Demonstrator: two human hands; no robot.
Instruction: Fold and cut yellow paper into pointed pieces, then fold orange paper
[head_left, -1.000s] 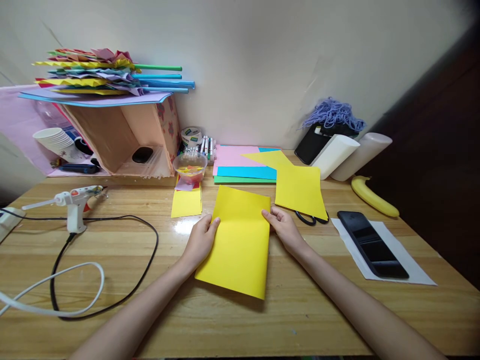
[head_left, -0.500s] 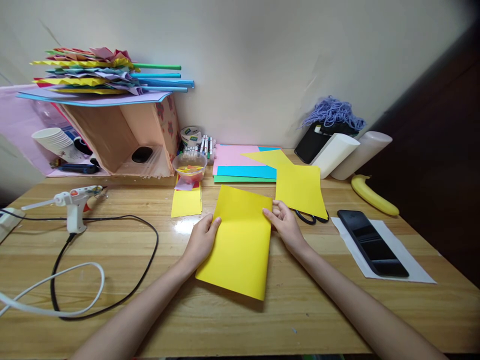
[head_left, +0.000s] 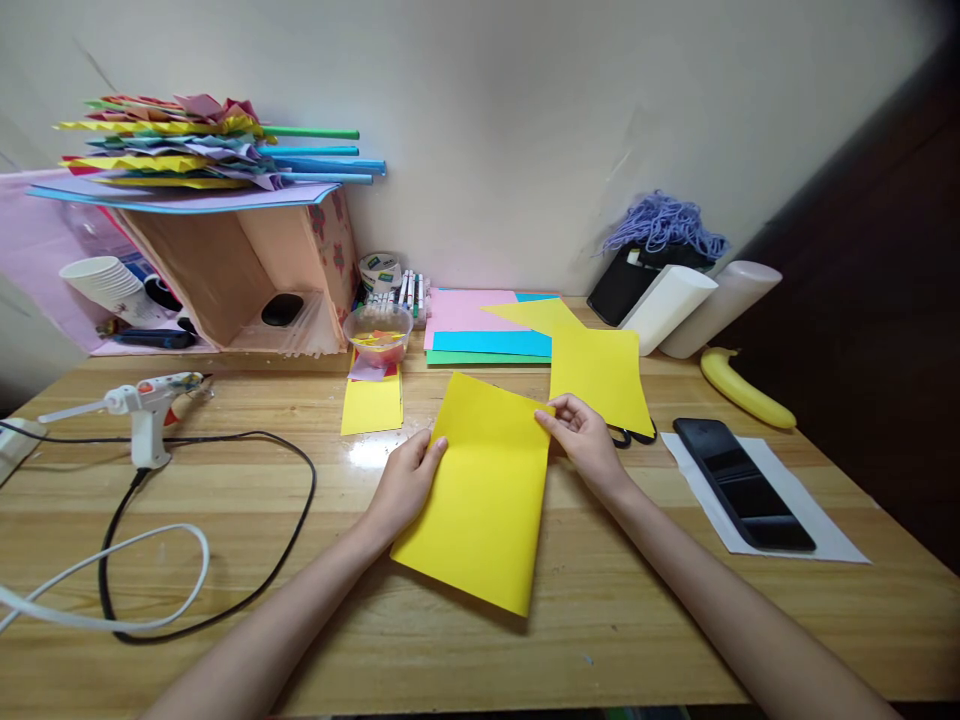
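A sheet of yellow paper (head_left: 480, 500) is held tilted just over the wooden table, with a faint crease across its upper part. My left hand (head_left: 409, 480) grips its left edge, thumb on top and fingers underneath. At the upper right corner, my right hand (head_left: 581, 440) pinches the sheet between thumb and fingers. Just beyond my right hand lies another yellow piece of paper (head_left: 600, 375), partly covering black-handled scissors (head_left: 643, 437). Small yellow paper pieces (head_left: 373, 405) lie past my left hand.
A white glue gun (head_left: 152, 420) with looping cables stands at left. A black phone (head_left: 742, 485) rests on white paper at right, near a banana (head_left: 746, 388). Behind are a plastic bowl (head_left: 379, 333), coloured sheets (head_left: 487, 343) and an open box (head_left: 341, 260).
My right hand has shifted slightly right, to the sheet's upper right corner. The sheet has turned a little clockwise, while my left hand keeps its hold.
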